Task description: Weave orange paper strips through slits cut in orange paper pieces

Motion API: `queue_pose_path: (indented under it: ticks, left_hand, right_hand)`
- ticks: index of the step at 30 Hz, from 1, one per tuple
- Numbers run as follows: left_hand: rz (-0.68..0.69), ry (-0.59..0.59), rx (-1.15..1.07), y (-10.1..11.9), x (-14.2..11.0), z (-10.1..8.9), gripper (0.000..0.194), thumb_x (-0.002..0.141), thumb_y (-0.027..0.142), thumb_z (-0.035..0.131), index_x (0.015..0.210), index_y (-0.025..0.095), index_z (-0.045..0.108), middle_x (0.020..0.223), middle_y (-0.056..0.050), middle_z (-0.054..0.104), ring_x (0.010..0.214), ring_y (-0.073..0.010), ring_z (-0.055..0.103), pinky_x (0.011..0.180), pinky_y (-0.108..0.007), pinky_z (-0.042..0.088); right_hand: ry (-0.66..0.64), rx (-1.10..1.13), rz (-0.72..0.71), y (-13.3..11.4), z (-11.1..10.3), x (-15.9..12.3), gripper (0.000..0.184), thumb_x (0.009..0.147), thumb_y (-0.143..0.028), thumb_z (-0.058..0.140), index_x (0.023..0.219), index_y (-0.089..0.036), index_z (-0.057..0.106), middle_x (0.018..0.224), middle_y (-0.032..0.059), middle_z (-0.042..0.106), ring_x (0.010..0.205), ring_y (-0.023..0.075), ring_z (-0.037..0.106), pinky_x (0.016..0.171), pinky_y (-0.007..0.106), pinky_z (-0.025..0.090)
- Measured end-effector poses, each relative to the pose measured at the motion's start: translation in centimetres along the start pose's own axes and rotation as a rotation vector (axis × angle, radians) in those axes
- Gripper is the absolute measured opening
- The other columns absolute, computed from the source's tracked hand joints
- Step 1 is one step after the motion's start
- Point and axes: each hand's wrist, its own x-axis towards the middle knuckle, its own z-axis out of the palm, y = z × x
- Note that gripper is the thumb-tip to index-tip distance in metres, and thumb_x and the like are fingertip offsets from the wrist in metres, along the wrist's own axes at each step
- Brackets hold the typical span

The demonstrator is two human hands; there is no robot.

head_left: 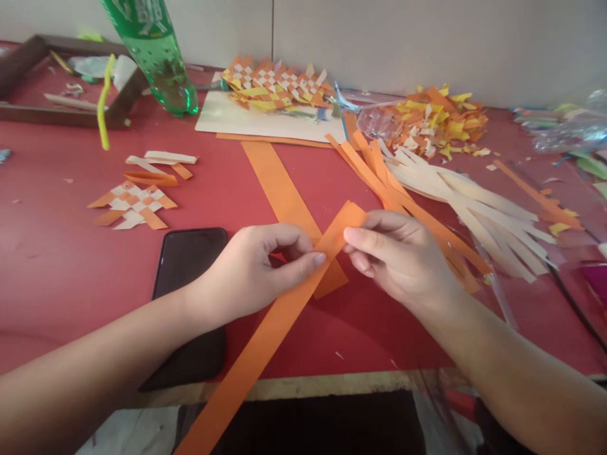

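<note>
A long orange paper strip [265,335] runs from between my hands down past the table's front edge. My left hand [279,259] pinches it from the left, thumb on top, a short way below its upper end. At that upper end, my right hand [389,253] grips the strip between thumb and fingers. Beneath them a second, wide orange paper strip [279,183] lies slantwise on the red table. Left of it a black phone [190,259] is partly covered by my left forearm. Woven orange and white paper fish [135,205] lie beyond the phone.
Orange strips [379,170] and cream strips [474,196] are heaped at right. Behind them is a pile of paper scraps [436,123]. More woven pieces [275,82] rest on a white board [213,117]. A green bottle [161,69] stands by a dark frame [28,114].
</note>
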Motion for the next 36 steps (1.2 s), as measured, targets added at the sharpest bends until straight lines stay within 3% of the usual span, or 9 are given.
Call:
queue_pose_path:
  ticks: [6,10,13,16,21,23,30,32,36]
  left_hand:
    - [-0.093,0.061,-0.082,0.2,0.3,-0.1,0.028,0.087,0.034,0.065,0.066,0.016,0.059,0.058,0.006,0.048,0.051,-0.0041,0.039,0.046,-0.015,0.032]
    - [-0.173,0.292,-0.451,0.0,0.9,-0.2,0.018,0.083,0.031,0.071,0.078,0.017,0.061,0.063,0.007,0.055,0.050,-0.0026,0.049,0.049,-0.012,0.042]
    - [-0.200,0.376,-0.687,-0.3,1.1,-0.4,0.011,0.083,0.024,0.071,0.084,0.019,0.061,0.069,0.006,0.061,0.053,-0.0061,0.060,0.055,-0.017,0.054]
    - [-0.262,0.281,-0.742,-0.3,1.0,-0.5,0.010,0.082,0.021,0.072,0.086,0.018,0.064,0.071,0.004,0.066,0.051,-0.0066,0.063,0.054,-0.018,0.056]
    - [-0.333,-0.013,-0.679,0.0,0.7,-0.2,0.016,0.082,0.025,0.074,0.091,0.014,0.067,0.080,-0.002,0.074,0.065,-0.0106,0.072,0.064,-0.017,0.059]
    - [-0.328,-0.009,-0.679,0.0,0.7,-0.3,0.016,0.083,0.027,0.073,0.089,0.014,0.066,0.079,-0.002,0.074,0.065,-0.0106,0.072,0.063,-0.016,0.059]
    - [-0.291,0.292,-0.737,0.0,1.1,-0.6,0.015,0.083,0.023,0.072,0.082,0.017,0.059,0.067,0.006,0.066,0.062,-0.0081,0.070,0.063,-0.016,0.058]
    - [-0.296,0.270,-0.709,0.0,1.0,-0.5,0.016,0.082,0.024,0.073,0.082,0.016,0.059,0.070,0.005,0.068,0.063,-0.0091,0.071,0.062,-0.016,0.057]
    - [-0.285,0.098,-0.551,0.2,0.6,-0.1,0.017,0.082,0.027,0.073,0.082,0.016,0.061,0.076,0.000,0.073,0.068,-0.0118,0.072,0.063,-0.019,0.058]
  right_hand:
    - [0.331,0.054,-0.299,-0.4,-0.1,0.5,0.014,0.077,-0.023,0.074,0.068,-0.019,0.065,0.064,-0.0016,0.063,0.046,0.0070,0.053,0.040,0.021,0.037]
    - [0.287,0.013,-0.251,-0.4,-0.2,0.4,0.014,0.081,-0.025,0.071,0.071,-0.020,0.063,0.066,-0.0016,0.060,0.047,0.0080,0.053,0.040,0.022,0.036]
    - [0.245,0.032,-0.203,-0.1,-0.3,0.4,0.010,0.084,-0.024,0.068,0.074,-0.019,0.066,0.070,-0.0008,0.060,0.050,0.0081,0.053,0.041,0.021,0.036]
    - [0.173,0.010,-0.142,0.2,-0.6,0.3,0.013,0.086,-0.029,0.066,0.078,-0.019,0.069,0.073,0.0001,0.061,0.053,0.0080,0.053,0.042,0.020,0.037]
    - [-0.134,-0.283,-0.012,0.0,-0.3,-0.5,0.015,0.081,-0.034,0.074,0.082,-0.019,0.070,0.072,0.0001,0.064,0.058,0.0084,0.053,0.051,0.021,0.041]
    - [-0.199,-0.361,-0.014,-0.2,-0.1,-0.7,0.013,0.079,-0.029,0.075,0.079,-0.019,0.068,0.066,-0.0025,0.059,0.055,0.0074,0.048,0.050,0.021,0.038]
    - [-0.206,-0.376,0.010,-0.2,-0.7,-0.5,0.016,0.083,-0.023,0.067,0.071,-0.018,0.058,0.061,-0.0048,0.047,0.052,0.0073,0.038,0.047,0.022,0.030]
    - [-0.199,-0.379,0.010,-0.2,-0.7,-0.5,0.012,0.083,-0.024,0.067,0.074,-0.018,0.061,0.065,-0.0032,0.052,0.056,0.0087,0.043,0.051,0.023,0.034]
    - [-0.160,-0.326,-0.026,-0.2,-0.4,-0.6,0.009,0.084,-0.028,0.070,0.086,-0.020,0.067,0.077,-0.0002,0.063,0.067,0.0107,0.054,0.059,0.022,0.043]
